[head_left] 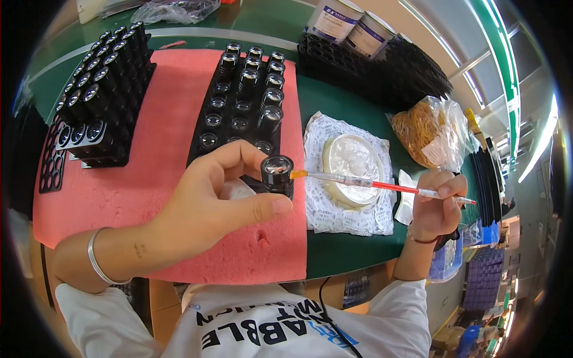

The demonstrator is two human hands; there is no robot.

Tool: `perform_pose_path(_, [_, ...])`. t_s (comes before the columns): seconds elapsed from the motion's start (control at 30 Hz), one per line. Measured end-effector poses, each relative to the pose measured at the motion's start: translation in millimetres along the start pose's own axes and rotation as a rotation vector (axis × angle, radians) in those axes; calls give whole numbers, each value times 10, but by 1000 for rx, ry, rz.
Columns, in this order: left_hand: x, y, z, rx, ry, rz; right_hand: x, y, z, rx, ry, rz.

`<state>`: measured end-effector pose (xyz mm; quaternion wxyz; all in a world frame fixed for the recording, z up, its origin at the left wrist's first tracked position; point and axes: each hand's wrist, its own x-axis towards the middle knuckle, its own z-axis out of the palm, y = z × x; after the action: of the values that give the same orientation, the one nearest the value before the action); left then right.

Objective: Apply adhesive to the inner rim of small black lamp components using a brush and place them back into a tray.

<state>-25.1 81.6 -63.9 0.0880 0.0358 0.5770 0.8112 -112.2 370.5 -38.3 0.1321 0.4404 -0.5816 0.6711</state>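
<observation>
My left hand pinches a small black flashlight between thumb and fingers, its clear lens end turned up. Closed round the red handle of a thin brush is my right hand. The yellowish bristles meet the side of the flashlight just below its rim, or come very near it. Just beyond my left hand, a black tray holds several flashlights standing lens up, some higher than others. Under the brush, a round pale dish with a glossy surface rests on printed white paper.
A pink foam mat lies under the trays. More flashlights fill a black rack at the left. Stacked black trays with two metal cans stand at the back right. A bag of rubber bands sits at the right.
</observation>
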Motion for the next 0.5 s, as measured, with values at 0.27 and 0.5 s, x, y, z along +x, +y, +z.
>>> perform_pose_path(0.27, [-8, 25, -8, 6, 4, -32, 35, 16, -50, 9, 28, -10])
perform_pose_path(0.5, [-9, -13, -17, 143, 24, -13, -6, -20, -3, 88, -48, -5])
